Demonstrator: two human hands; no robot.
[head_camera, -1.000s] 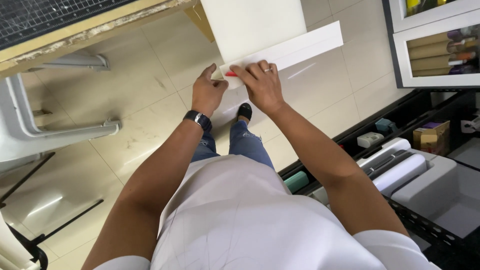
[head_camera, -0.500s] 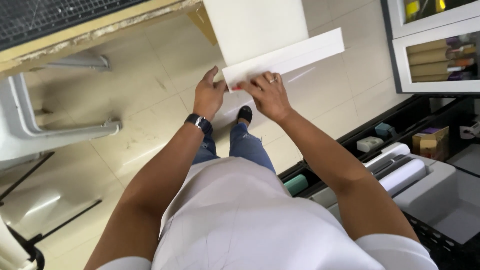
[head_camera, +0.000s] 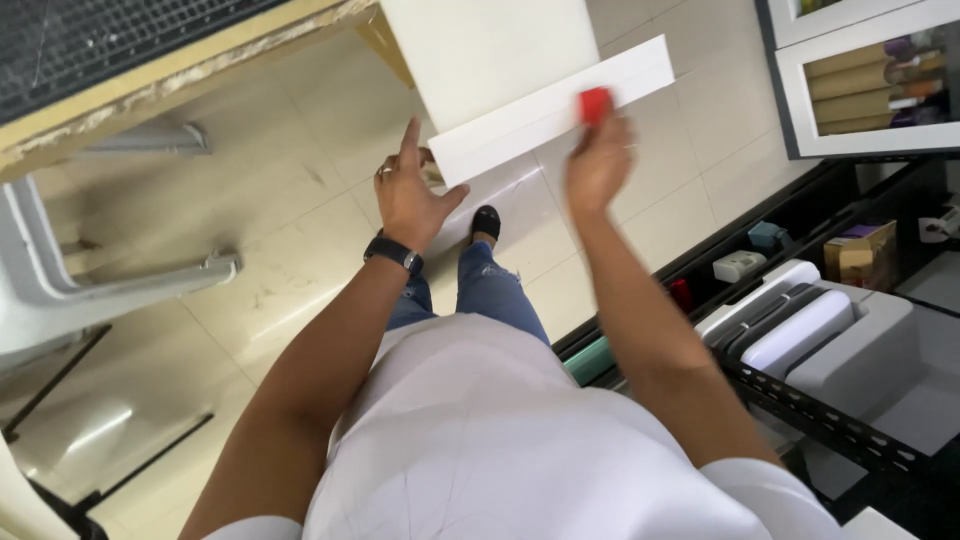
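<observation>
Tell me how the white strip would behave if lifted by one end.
The white strip looks thin and long, so probably light. Its edges run straight while the left hand touches only its near end, so it is likely fairly stiff. The smooth face may be slippery.

Top of the white board (head_camera: 490, 60) beyond the frame edge, red block (head_camera: 596, 104) motion-blurred, right hand (head_camera: 598, 165) fingertips blurred.

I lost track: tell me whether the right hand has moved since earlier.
Yes. The right hand slid rightward along the white strip, away from the left hand.
</observation>
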